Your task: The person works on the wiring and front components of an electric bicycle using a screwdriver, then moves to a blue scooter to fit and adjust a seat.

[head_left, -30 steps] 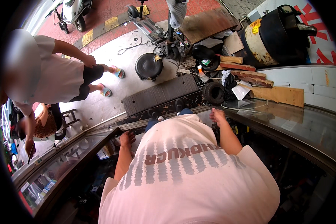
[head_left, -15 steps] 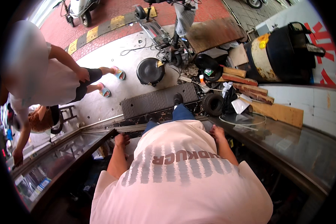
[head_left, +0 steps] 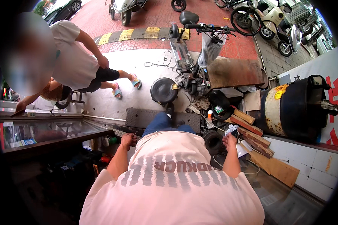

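Note:
My left hand [head_left: 128, 140] is low beside my pale shirt, near the edge of the glass-topped counter [head_left: 56, 129], fingers loosely bent and apart. My right hand [head_left: 229, 140] hangs at my other side, fingers loosely curled with nothing evident in them, in front of a dark bag and white rag beside stacked wood offcuts [head_left: 248, 129]. My blue-trousered legs [head_left: 157, 123] are between the counters, a foot at the dark ramp plate [head_left: 135, 118]. A tyre [head_left: 214, 140] lies right of them.
A person in a white top [head_left: 69, 56] and sandals stands front left, face blurred, another partly behind. A round black object [head_left: 163, 90], stripped scooter [head_left: 182, 54], board [head_left: 233, 71] and rusty drum [head_left: 285, 107] lie ahead. Parked scooters [head_left: 268, 22] are beyond a striped speed bump.
I have moved forward toward the ramp plate, my feet stepping, my hands staying low at my sides. The view has tilted up, showing more of the street. The person's arm at left has shifted.

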`<state>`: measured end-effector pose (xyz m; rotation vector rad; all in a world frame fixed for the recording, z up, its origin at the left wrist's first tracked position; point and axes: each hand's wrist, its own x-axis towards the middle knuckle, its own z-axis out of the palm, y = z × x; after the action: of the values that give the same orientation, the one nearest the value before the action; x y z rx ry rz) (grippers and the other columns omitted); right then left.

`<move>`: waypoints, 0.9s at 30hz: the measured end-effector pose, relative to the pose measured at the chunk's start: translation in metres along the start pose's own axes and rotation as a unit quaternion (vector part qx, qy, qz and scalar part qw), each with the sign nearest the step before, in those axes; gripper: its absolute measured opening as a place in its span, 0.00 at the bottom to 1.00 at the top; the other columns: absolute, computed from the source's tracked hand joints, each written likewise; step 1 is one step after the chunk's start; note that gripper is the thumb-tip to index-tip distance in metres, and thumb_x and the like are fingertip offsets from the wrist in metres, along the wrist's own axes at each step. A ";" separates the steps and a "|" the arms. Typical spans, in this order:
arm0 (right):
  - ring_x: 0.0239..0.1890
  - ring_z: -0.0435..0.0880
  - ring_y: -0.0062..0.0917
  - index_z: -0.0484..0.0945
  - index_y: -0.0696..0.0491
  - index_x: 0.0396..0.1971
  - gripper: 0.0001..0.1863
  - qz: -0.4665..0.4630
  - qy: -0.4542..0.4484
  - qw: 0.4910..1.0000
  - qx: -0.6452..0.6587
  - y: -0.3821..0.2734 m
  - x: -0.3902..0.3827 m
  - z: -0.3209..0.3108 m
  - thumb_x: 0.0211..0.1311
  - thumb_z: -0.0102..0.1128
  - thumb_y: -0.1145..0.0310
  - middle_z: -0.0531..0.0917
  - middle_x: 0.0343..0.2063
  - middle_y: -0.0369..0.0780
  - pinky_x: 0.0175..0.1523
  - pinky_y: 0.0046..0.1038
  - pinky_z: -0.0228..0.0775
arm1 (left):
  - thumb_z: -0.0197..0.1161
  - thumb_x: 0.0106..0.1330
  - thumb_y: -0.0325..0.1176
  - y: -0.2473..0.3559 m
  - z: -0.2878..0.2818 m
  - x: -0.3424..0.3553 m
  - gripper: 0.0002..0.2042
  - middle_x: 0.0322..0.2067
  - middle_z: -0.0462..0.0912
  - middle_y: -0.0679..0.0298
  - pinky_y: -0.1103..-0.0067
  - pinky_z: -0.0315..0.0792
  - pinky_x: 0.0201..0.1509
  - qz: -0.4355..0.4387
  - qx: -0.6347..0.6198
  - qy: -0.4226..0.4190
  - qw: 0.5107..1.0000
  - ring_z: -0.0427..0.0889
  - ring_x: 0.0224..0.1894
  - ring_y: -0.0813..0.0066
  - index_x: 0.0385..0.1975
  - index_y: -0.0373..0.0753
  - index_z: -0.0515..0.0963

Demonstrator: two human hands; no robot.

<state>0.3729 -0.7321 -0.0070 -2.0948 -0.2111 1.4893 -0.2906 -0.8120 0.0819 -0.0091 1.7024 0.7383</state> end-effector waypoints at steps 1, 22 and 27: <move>0.30 0.86 0.26 0.78 0.51 0.48 0.21 -0.030 -0.006 0.999 0.009 -0.009 0.004 0.007 0.76 0.52 0.48 0.88 0.36 0.38 0.32 0.31 0.75 | 0.52 0.70 0.26 -0.003 -0.007 0.005 0.02 0.20 0.71 0.68 0.79 0.65 0.18 -0.012 -0.001 -0.003 1.000 0.68 0.17 0.77 0.35 0.42 0.71; 0.28 0.85 0.33 0.78 0.51 0.37 0.19 0.173 -0.022 0.970 -0.169 0.058 -0.048 0.111 0.73 0.57 0.49 0.87 0.35 0.43 0.32 0.37 0.74 | 0.57 0.71 0.36 0.040 -0.121 0.029 0.15 0.37 0.84 0.62 0.75 0.77 0.32 0.040 -0.031 0.045 0.998 0.84 0.32 0.71 0.54 0.40 0.74; 0.26 0.84 0.27 0.77 0.49 0.39 0.17 0.051 -0.007 0.980 -0.193 -0.041 -0.022 0.213 0.74 0.54 0.50 0.87 0.35 0.41 0.27 0.32 0.72 | 0.57 0.69 0.42 -0.018 -0.204 0.064 0.17 0.45 0.84 0.57 0.62 0.79 0.44 -0.030 -0.067 0.077 0.994 0.85 0.41 0.62 0.53 0.42 0.75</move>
<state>0.1791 -0.6336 -0.0166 -2.4293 -0.4330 1.6275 -0.4804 -0.8982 0.0336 -0.2151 1.7864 0.8230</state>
